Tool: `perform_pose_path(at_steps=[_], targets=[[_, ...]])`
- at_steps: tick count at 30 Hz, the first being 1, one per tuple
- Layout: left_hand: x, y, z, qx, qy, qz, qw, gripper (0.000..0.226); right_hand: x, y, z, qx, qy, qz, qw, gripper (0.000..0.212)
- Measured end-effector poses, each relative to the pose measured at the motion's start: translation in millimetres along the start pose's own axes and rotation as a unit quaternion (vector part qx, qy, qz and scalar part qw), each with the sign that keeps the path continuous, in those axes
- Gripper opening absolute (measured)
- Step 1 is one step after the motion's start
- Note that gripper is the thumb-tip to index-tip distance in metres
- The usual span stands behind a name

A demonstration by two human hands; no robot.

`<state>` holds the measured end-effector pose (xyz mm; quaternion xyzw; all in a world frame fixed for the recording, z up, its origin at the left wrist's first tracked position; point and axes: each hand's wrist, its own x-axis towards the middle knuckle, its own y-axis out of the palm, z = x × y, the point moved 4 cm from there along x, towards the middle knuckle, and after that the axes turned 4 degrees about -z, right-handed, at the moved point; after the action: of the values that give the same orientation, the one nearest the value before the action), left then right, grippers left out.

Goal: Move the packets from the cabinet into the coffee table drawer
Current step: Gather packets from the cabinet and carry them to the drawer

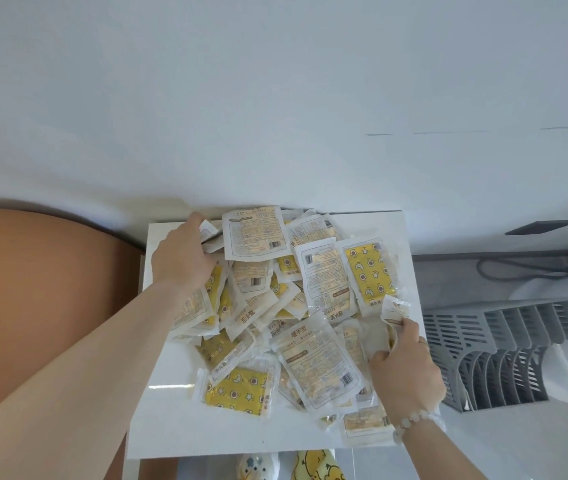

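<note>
Arms of 1 person, both bare, reach forward from the bottom edge over a white glossy desk point(158, 420) set against a white wall. The left arm runs diagonally up from the lower left corner. The left hand point(185, 252) lies palm down at the far left corner of a heap, its back toward the camera. The right arm comes in from the lower right, with a pale bead bracelet point(410, 424) at the wrist. The right hand point(405, 370) sits at the heap's right edge.

The heap is made of many flat white and yellow plastic hand-warmer packets point(275, 306), overlapping loosely and covering most of the desk. Some show a yellow face printed with stars and moons. Others show a white back with small text and a barcode, and several read "HAND WARMER".

The left fingers point(206, 259) curl down over a few packets at the heap's far left and grip them. The right fingers and thumb close narrowly, pinching 1 crumpled white packet point(395, 311) whose top stands above its neighbours.

Just right of the desk is a grey slotted plastic rack point(483, 348). An orange-brown curved surface point(33, 306) fills the left side. Yellow duck-patterned fabric point(313, 465) shows below the desk's near edge.
</note>
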<state>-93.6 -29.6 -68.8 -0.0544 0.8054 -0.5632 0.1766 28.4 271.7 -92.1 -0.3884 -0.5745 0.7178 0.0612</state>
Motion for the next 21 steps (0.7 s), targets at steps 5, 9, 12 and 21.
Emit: perform_pose_path(at_steps=[5,9,12,21], targets=[[-8,-12,11,-0.004,-0.008,-0.016,1.000,0.030,-3,-1,-4,0.023,-0.002,0.002,1.000,0.048],[-19,-20,21,-0.035,-0.019,-0.007,0.999,0.010,-13,-3,-8,0.055,-0.001,0.019,0.998,0.050],[-27,-31,22,-0.056,-0.053,-0.026,0.997,0.032,-23,-8,-12,0.068,0.002,0.027,0.997,0.048],[-82,-74,17,-0.185,-0.164,0.014,0.969,0.022,-69,-38,-12,0.224,0.013,0.088,0.970,0.040]])
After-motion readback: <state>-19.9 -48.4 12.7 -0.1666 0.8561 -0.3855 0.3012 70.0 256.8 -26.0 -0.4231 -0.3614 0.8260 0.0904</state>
